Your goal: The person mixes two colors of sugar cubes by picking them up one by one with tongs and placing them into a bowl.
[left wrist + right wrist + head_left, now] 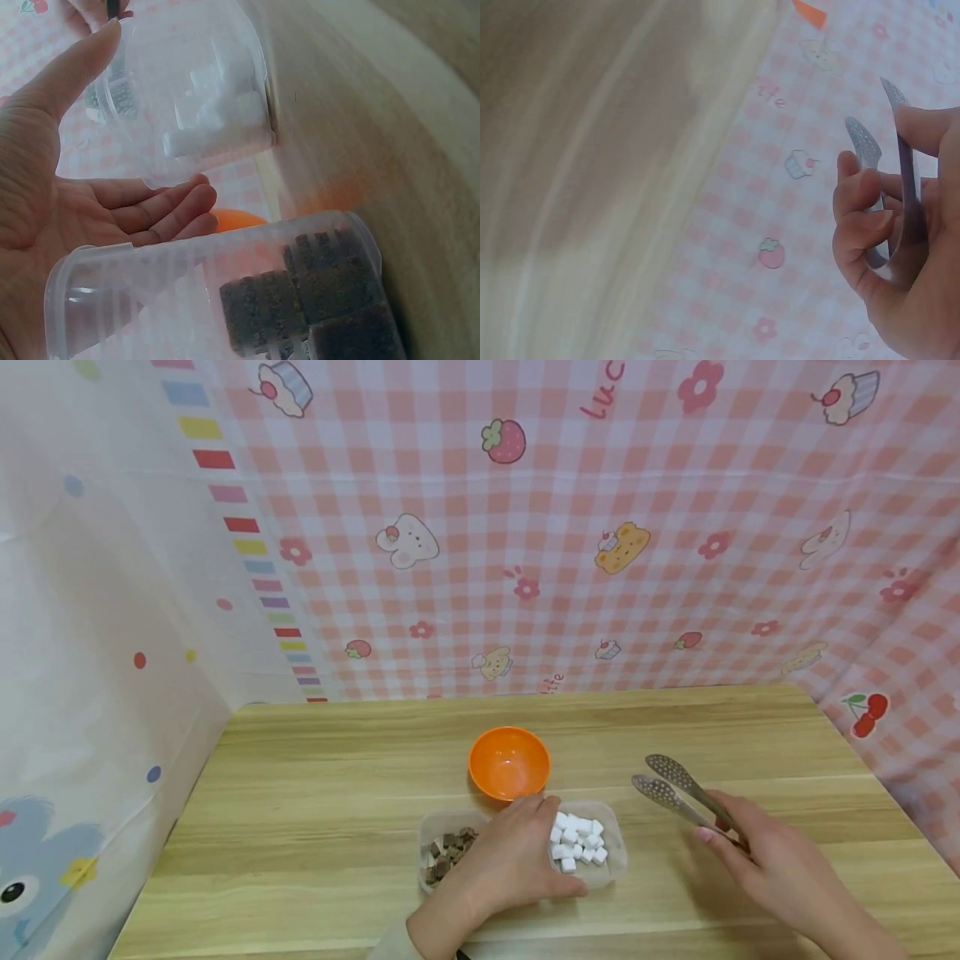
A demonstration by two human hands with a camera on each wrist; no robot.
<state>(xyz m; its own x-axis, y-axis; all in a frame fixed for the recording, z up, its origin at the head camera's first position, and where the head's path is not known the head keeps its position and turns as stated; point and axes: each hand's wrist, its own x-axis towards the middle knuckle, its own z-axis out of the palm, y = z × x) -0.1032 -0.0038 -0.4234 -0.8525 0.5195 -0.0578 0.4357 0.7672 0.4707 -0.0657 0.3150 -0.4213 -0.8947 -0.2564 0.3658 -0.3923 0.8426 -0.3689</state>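
Note:
My left hand [506, 860] reaches over a clear plastic container [617, 860] of white cubes [576, 842]. Its thumb and fingers span the container's near and far sides, gripping it at the left end; the left wrist view shows the thumb tip at the rim. Partly hidden under that hand is a second clear container [180, 300] with brown cubes [337, 285]. My right hand [780, 868] holds metal tongs [693, 797] above the table's right side, their perforated tips apart with nothing between them. Behind the containers stands an orange bowl [510, 764] with nothing visible inside.
Everything rests on a wood-grain table [315, 802]. A pink checked cloth [465, 527] hangs along the table's back edge and continues on the right. A white patterned cloth [112, 610] hangs at the left side.

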